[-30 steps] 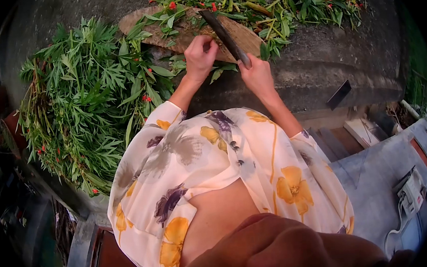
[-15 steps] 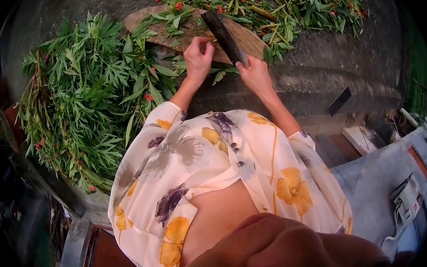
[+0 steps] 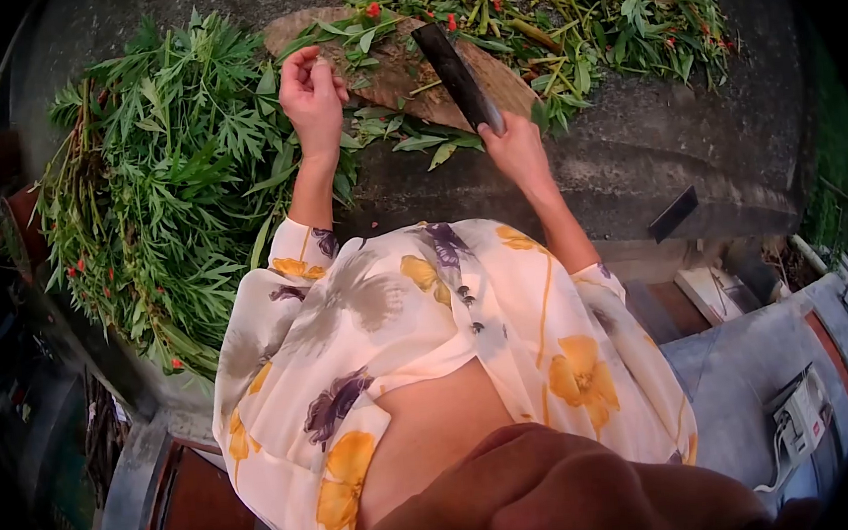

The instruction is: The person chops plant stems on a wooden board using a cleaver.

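Note:
My right hand grips the handle end of a dark, broad-bladed knife, whose blade points up and left over a wooden board. My left hand is raised at the board's left end, beside the big heap of leafy green stems. Its fingers are curled together; whatever lies between them is too small to make out. Some leaves and a thin stem piece rest on the board. Behind it and to the right lies a pile of cut stems and leaves with red flowers.
The plants and board lie on a rough grey stone surface with a rounded front edge. A flat dark piece sticks out at that edge on the right. Lower right, a white object with a cable sits on a grey surface.
My left hand has moved left, away from the knife, to the left end of the board by the green heap. My right hand still holds the knife, nearly in place.

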